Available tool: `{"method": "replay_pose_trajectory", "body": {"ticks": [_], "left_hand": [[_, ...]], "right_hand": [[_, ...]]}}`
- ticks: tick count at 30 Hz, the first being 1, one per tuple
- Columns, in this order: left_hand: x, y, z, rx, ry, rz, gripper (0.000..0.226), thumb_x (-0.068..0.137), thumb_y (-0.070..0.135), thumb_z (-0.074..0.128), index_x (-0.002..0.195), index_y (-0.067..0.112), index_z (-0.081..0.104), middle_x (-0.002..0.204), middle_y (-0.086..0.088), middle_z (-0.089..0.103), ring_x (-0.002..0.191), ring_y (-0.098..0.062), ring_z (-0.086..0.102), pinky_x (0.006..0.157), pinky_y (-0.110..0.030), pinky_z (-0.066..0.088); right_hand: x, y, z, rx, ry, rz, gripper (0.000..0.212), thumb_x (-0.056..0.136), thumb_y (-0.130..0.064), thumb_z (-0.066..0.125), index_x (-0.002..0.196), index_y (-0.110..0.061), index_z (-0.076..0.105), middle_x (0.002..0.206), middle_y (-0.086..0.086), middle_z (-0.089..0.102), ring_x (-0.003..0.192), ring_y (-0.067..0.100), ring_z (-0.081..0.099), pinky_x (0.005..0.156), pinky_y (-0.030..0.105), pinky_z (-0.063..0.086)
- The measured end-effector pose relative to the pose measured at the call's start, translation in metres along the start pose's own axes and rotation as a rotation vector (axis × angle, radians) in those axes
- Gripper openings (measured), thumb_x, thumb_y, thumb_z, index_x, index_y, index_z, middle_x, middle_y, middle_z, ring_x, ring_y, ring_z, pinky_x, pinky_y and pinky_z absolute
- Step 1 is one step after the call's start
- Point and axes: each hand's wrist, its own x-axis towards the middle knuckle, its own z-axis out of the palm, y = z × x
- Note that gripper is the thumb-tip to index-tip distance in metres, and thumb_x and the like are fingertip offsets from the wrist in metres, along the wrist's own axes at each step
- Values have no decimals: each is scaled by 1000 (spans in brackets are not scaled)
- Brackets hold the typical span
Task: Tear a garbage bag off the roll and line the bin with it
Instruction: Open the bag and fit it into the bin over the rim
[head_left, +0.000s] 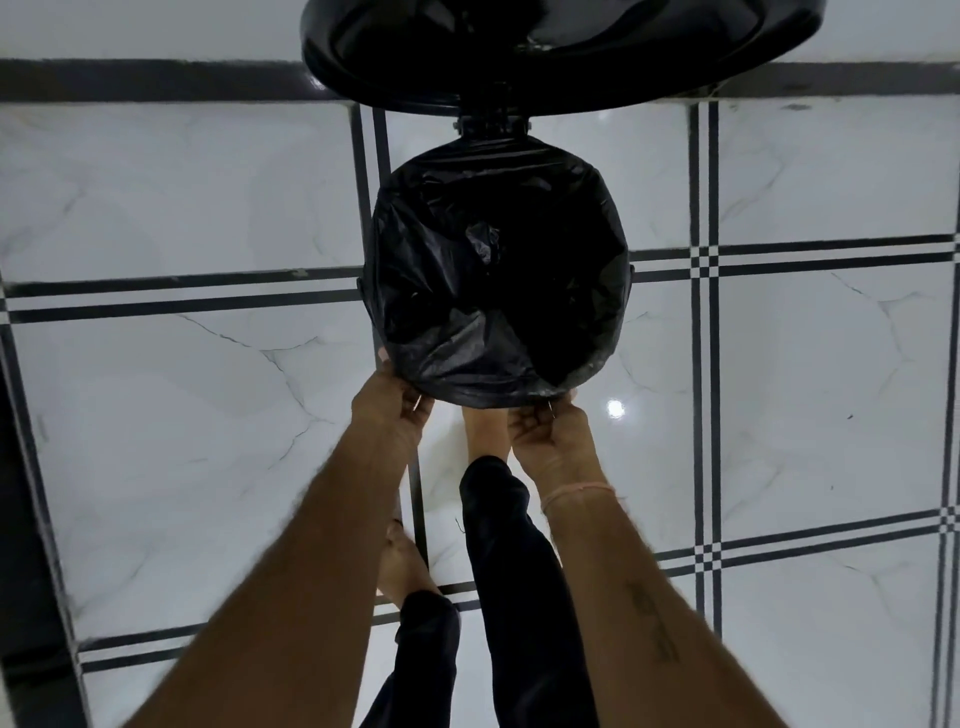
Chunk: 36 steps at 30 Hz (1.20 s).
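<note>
One floor (156, 208) of white marbled tiles with black double lines is seen from above. Two bare forearms are extended from the lower edge towards the middle.

One left hand (392, 415) is placed at the near-left rim of the bin; its fingers are curled round the bag's edge there, so the bag is held.

Below it, one bare left foot (402, 561) is set flat on the floor, with one black trouser leg (426, 649) above it.

One black round bin (597, 366) is stood on the floor at the centre. One garbage bag (467, 343), black and crinkled, is hung inside it; its mouth is folded over the far and left rim, and the near-right part of the rim looks less covered. One black lid (519, 67) is raised at the far edge, joined by one hinge (493, 127).

One bare right foot (485, 436) is placed just at the bin's near base, between the two hands, with a second black trouser leg (514, 571) behind it.

One right hand (553, 441) is held at the near-right rim, palm up, fingers curled onto the bag's edge in a grip. One pink thread bracelet (576, 488) is worn on that wrist, and one dark tattoo (654, 634) is seen on that forearm.
</note>
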Motion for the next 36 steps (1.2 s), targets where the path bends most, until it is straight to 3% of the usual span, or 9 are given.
{"method": "replay_pose_trajectory", "body": {"ticks": [4,6,8,11,15,20,25,31,36], "left_hand": [[-31,10,-1,-71,-113,118,58,95,60,56,127,12,66,125,-4,69,114,-24,67,97,-44,58],[-39,12,-6,38,-155,154,49,95,57,59,121,16,66,121,0,71,113,-20,67,95,-40,58],[-42,13,-6,123,-170,199,35,98,49,61,114,19,64,114,0,70,106,-19,66,83,-34,60],[-42,12,-1,159,-147,230,31,101,47,56,109,19,65,103,2,73,97,-18,67,78,-33,61],[-43,10,1,145,-129,238,30,103,44,53,97,19,68,93,0,70,87,-17,61,82,-34,59],[-44,13,1,172,-137,255,30,104,44,52,102,20,69,95,3,73,95,-15,66,78,-33,59],[-46,12,0,194,-150,276,31,104,44,50,103,20,69,99,2,74,98,-14,69,82,-34,59],[-48,14,0,184,-120,259,25,104,41,52,106,21,67,107,1,73,102,-17,68,85,-36,59],[-48,17,0,182,-115,218,28,103,41,54,115,19,66,113,-1,72,106,-20,68,89,-38,59]], "right_hand": [[-17,-4,-5,-358,135,-495,26,109,-36,46,101,-13,56,116,16,63,107,26,64,95,42,54],[-33,-5,-3,-688,57,-1166,19,106,-33,51,105,-15,57,109,6,60,102,24,60,90,39,51],[-42,-1,12,-1047,-212,-1428,29,104,-37,51,120,-15,62,119,3,61,111,25,58,94,39,50],[-38,10,49,-1693,-333,-1148,58,103,-60,31,150,-32,47,154,4,49,139,30,46,113,49,37],[-28,26,79,-2044,-506,-474,63,107,-63,22,152,-29,50,152,13,55,141,36,50,115,44,35],[-15,17,80,-1778,-394,-879,50,105,-58,36,136,-26,59,140,9,62,131,34,57,109,46,46],[-13,18,61,-2010,-690,-569,55,105,-65,30,142,-37,58,139,7,66,132,32,59,114,48,44],[-13,-1,48,-1784,-381,-1407,45,104,-46,37,114,-20,72,105,4,76,98,30,68,87,45,54],[-7,-26,14,-2023,-341,-1359,74,101,-63,19,98,-14,74,87,7,78,83,34,73,82,44,56]]}}
